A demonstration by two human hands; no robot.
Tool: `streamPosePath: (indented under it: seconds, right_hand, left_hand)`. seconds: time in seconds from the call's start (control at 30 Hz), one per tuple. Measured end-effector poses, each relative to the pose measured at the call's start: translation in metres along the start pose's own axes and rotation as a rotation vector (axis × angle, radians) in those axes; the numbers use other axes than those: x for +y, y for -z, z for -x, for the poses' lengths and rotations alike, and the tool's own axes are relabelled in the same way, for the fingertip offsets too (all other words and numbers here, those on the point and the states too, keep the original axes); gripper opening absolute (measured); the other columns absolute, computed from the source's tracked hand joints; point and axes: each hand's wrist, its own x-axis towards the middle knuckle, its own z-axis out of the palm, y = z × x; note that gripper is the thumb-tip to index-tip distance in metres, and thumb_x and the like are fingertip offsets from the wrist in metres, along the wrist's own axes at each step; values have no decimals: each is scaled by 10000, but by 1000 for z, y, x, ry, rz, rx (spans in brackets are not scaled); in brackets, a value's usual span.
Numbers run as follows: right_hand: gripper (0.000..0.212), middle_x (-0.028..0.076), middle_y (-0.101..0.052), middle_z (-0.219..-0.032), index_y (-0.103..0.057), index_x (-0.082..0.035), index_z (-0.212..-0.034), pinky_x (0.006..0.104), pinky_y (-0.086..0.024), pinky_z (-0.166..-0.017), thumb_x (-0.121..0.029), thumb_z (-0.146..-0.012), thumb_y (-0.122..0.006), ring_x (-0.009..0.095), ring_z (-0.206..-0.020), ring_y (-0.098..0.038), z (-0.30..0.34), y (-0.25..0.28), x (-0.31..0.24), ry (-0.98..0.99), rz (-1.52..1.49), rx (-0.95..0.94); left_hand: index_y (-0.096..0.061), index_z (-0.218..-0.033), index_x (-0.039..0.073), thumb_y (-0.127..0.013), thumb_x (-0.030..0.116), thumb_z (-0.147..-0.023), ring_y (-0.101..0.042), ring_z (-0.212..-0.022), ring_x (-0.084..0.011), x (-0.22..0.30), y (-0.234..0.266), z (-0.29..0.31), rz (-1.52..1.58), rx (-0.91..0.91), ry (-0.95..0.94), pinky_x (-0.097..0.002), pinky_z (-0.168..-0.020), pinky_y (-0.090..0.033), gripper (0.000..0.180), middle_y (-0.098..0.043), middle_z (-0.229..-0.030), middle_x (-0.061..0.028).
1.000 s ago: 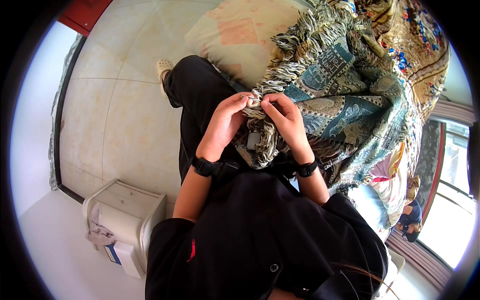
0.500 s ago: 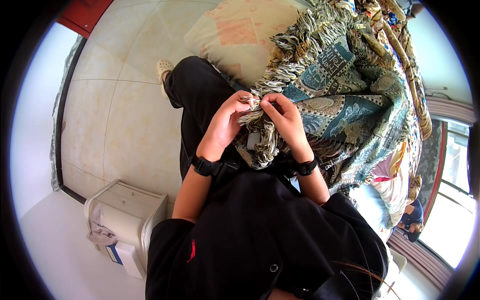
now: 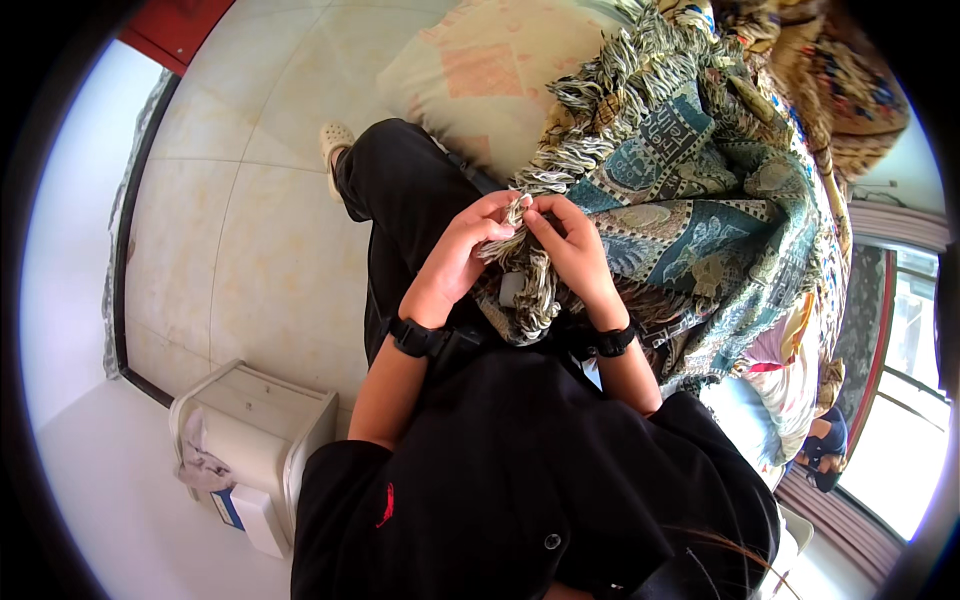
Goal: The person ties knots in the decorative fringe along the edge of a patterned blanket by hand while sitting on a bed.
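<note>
A woven blanket in teal, beige and black, patterned with figures and lettering, lies bunched over my lap and to the right. Its edge carries a thick cream-and-dark fringe. My left hand pinches a bundle of fringe strands between thumb and fingers. Close beside it, my right hand is closed with thumb and forefinger on the same strands. The fingertips of both hands nearly meet, and the strands' tips poke up between them. A small pale tag shows at the blanket's edge below my hands.
A cream cushion with pink squares lies ahead of my knee. To the left, a cream cabinet with a cloth on it stands by the wall. More patterned fabric is piled at the far right. Another person is near the window.
My fingers have shifted slightly on the fringe, and the strands now stand up more between them. At the far right, the patterned fabric has been raised and spread outward.
</note>
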Motion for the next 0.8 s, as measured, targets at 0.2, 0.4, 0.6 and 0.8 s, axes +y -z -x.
streamPosePath:
  seconds: [0.2, 0.4, 0.6, 0.8]
  right_hand:
    - [152, 39, -590, -785, -601, 4, -948, 239, -429, -635, -138, -895, -599, 88, -692, -514, -1, -2, 6, 4, -11, 44]
    - [160, 22, -571, -739, -583, 1, -954, 221, -422, -614, -155, -917, -580, 67, -663, -491, 3, 2, 0, -93, 2, 71]
    - [150, 58, -583, -745, -573, 9, -938, 258, -441, -610, -135, -900, -593, 110, -649, -519, 3, -3, -5, -34, 74, 90]
    - [124, 65, -578, -792, -568, 4, -939, 262, -434, -618, -106, -888, -596, 126, -660, -514, 3, -4, -6, 73, 132, 70]
  left_hand:
    - [-502, -1247, 11, -531, 120, -812, -500, -751, -69, -4, 10, -7, -58, 48, -36, -198, -702, -422, 450, -534, -837, 14]
    - [-461, -1273, -18, -523, 117, -867, -372, -603, -51, 5, 27, -5, 46, 50, -188, -172, -521, -298, 432, -435, -737, 28]
    - [-517, -1198, -3, -604, 158, -893, -503, -802, -48, -1, 8, -4, -293, 104, -186, -181, -693, -400, 355, -534, -925, 13]
    - [-602, -898, 13, -578, 205, -926, -518, -827, -44, -6, 14, -4, -186, 112, -78, -204, -739, -409, 196, -582, -880, 10]
